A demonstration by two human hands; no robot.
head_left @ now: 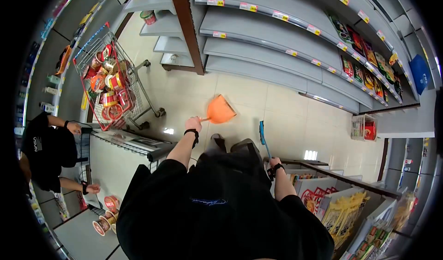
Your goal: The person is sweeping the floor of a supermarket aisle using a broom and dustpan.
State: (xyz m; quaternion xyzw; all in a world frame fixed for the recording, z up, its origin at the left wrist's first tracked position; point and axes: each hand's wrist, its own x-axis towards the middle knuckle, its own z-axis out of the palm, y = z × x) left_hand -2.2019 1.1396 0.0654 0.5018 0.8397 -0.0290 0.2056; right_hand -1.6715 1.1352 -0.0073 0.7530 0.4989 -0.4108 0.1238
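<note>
An orange dustpan (220,110) hangs over or rests near the tiled floor (244,144) ahead of me. My left hand (194,123) is closed around its handle. To the right, my right hand (275,162) grips the blue handle of a brush (262,133), whose blue head points away from me. Dustpan and brush are apart. Both wrists wear black bands. My shoes show between the two tools.
A shopping cart (110,84) full of instant noodle cups stands at the left. Beyond it are grey shelves (258,24). A co-worker (50,151) is at far left. A white basket (363,127) sits at right; racks of packets (341,214) stand at lower right.
</note>
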